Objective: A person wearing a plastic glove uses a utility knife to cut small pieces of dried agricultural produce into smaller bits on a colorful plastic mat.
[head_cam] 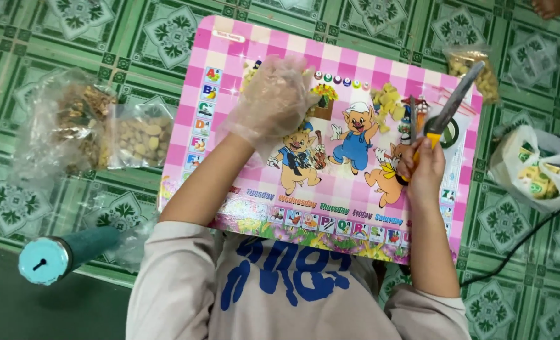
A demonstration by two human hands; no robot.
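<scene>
The left hand [274, 97], wearing a thin clear glove, is resting on the upper middle of the pink board [242, 47], its fingers curled loosely downward; something pale seems to be lying under it, but the glove and the angle are hiding whether it is gripping anything. The right hand [423, 169] is bare and is clenching the yellow handle of the scissors [451, 104] over the board's right side, the grey blades pointing up and away towards the board's far right corner. A small heap of yellowish pieces [387, 104] is lying on the board between the two hands, nearer the scissors. The board itself is lying on the green tiled floor [129, 38]. Left of the board, clear bags of nuts [135, 140] are sitting on the floor. Beyond the board's far right corner another small bag [472, 66] is lying, and to the board's right a white bag [532, 167] is standing open. A teal roller [66, 252] is lying near the board's near left corner.
</scene>
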